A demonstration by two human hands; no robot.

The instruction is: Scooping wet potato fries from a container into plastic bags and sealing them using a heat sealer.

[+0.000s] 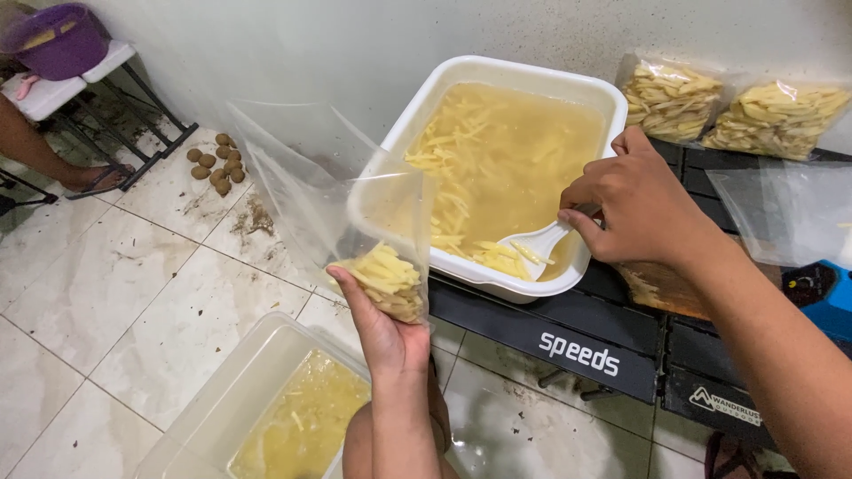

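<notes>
Left hand [390, 333] gripping clear bag [342, 204], barely filled; right hand [635, 208] clutching white scoop [532, 241]; white tub [501, 168], far right, still heaped with potato strips [453, 177].

One head view is given, aimed steeply down, close over the tub [497, 75], counter [568, 341] and floor [115, 302].
</notes>
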